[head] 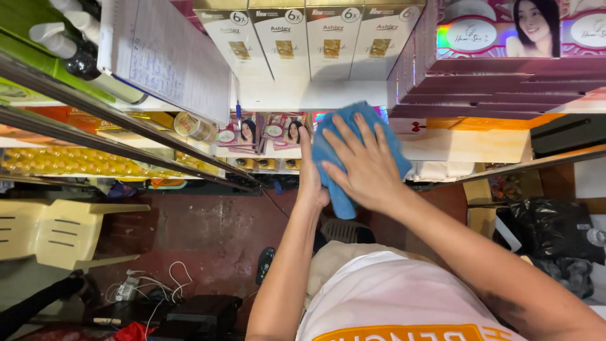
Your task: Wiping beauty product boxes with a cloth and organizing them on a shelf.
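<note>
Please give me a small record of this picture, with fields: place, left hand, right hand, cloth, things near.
place: shop shelves stocked with boxes
left hand: raised, behind the cloth's left edge, thumb up beside it
right hand: flat on the cloth, fingers spread
cloth: blue, held up in front of the shelves, lower end hanging down
things near: white boxes above; pink boxes at upper right; a yellow chair and cables on the floor

Small shop: shelves (126,123) packed with boxed goods (309,38).
</note>
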